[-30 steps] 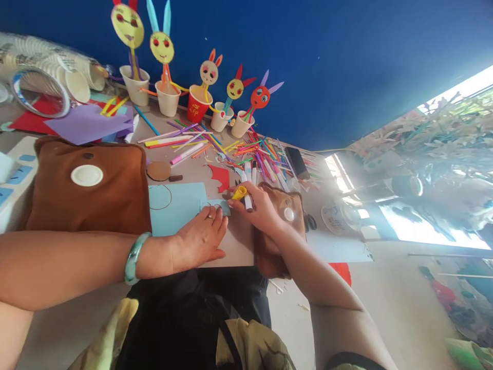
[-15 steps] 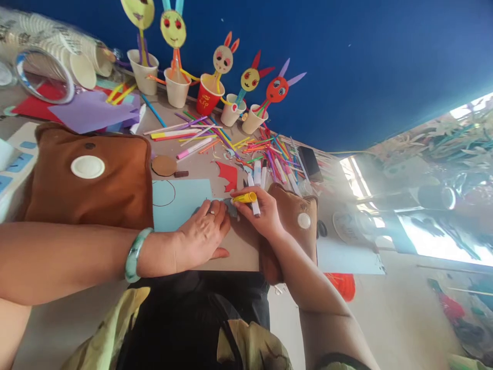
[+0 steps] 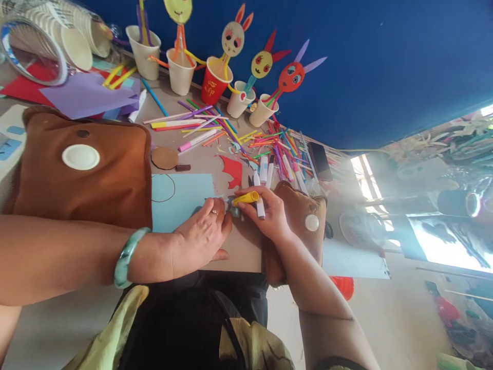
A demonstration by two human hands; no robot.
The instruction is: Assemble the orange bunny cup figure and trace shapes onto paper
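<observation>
My left hand (image 3: 200, 231), a green bangle on its wrist, rests at the right edge of a light blue sheet (image 3: 185, 192) with a circle outline drawn on it. Its fingers are bent and pressed together; whatever lies under the tips is hidden. Between thumb and fingers, my right hand (image 3: 271, 213) grips a short yellow marker (image 3: 246, 198), its round end turned to the right. A white marker (image 3: 259, 198) crosses the same fingers; whether it is held too I cannot tell. Small grey scraps (image 3: 231, 201) lie between the two hands.
Brown pouches (image 3: 111, 180) flank the work spot. Behind lie a brown disc (image 3: 165, 158), a red paper cutout (image 3: 233, 172) and scattered pens and sticks (image 3: 215, 121). Cups with rabbit-faced figures (image 3: 217, 79) line the blue wall. A phone (image 3: 319, 160) lies at the right.
The view has shifted slightly, so the cups and pouches sit differently in the picture. Both hands keep nearly the same place and grip, with only slight finger movement.
</observation>
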